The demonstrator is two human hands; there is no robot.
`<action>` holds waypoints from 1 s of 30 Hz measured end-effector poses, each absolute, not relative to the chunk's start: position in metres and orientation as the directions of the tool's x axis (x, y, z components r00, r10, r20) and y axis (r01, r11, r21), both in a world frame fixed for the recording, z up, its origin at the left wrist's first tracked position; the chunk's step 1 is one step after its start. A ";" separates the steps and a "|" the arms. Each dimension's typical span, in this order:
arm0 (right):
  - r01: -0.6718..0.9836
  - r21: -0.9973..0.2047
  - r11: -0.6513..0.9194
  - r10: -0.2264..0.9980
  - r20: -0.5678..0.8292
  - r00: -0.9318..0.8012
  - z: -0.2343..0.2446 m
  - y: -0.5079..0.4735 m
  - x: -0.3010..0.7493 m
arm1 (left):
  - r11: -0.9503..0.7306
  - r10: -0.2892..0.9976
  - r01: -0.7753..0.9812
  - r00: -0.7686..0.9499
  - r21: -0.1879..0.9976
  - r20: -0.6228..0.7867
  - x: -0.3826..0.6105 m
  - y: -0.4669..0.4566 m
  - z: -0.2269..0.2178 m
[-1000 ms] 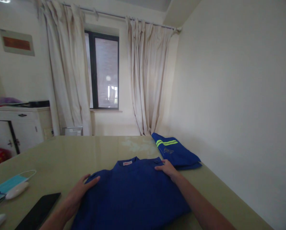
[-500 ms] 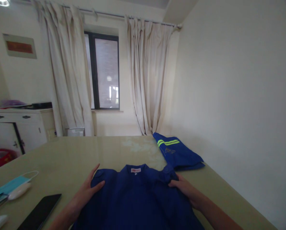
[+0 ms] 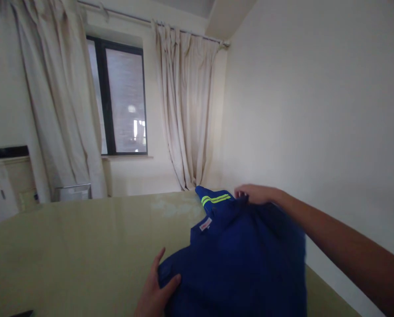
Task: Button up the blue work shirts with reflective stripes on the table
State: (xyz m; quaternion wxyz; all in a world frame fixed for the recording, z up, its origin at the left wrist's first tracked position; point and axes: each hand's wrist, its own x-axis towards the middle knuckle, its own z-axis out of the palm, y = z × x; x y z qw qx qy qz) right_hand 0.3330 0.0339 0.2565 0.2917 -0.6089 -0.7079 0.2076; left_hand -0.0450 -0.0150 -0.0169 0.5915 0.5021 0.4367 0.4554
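A dark blue work jacket (image 3: 236, 259) hangs between my two hands, its collar and white label toward the far side of the table. My left hand (image 3: 157, 281) grips its left shoulder, thumb on top and the other fingers mostly hidden under the cloth. Farther off and higher, my right hand (image 3: 254, 193) is closed on the right shoulder. Behind the jacket lies another blue garment (image 3: 217, 197) with yellow-green stripes, now partly covered by the jacket.
The pale green table (image 3: 84, 246) spreads to the left. A dark phone (image 3: 23, 313) shows at the bottom left edge. A white wall (image 3: 316, 132) borders the table on the right; curtains (image 3: 187, 110) and a window (image 3: 126, 101) stand behind.
My right hand has lifted its side of the jacket up and away, tilting it over the striped garment. My left hand keeps its hold. The view has turned right.
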 end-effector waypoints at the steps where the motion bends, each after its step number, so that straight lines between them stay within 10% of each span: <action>1: 0.752 -0.632 0.186 0.973 0.223 -0.054 0.270 0.056 0.324 | 0.034 0.980 -0.176 0.201 0.984 0.002 -0.017 -0.012 -0.016; 6: 0.784 -0.559 0.269 0.897 0.442 0.008 0.234 0.110 0.242 | 0.147 0.963 -0.144 0.246 0.979 -0.108 0.061 -0.001 -0.035; 16: 0.777 -0.586 0.228 0.971 0.196 -0.138 -0.016 -0.002 0.124 | -0.171 0.960 0.138 0.246 0.976 0.133 -0.004 -0.030 -0.039; 21: 0.710 -0.600 0.369 0.928 0.282 -0.245 -0.030 -0.014 0.128 | -0.380 0.924 0.431 0.215 0.818 0.316 -0.002 -0.040 -0.009; 30: 0.675 -0.667 0.315 0.949 0.208 -0.237 -0.004 -0.019 0.131 | -0.364 0.911 0.421 0.346 0.831 0.224 -0.003 -0.033 -0.004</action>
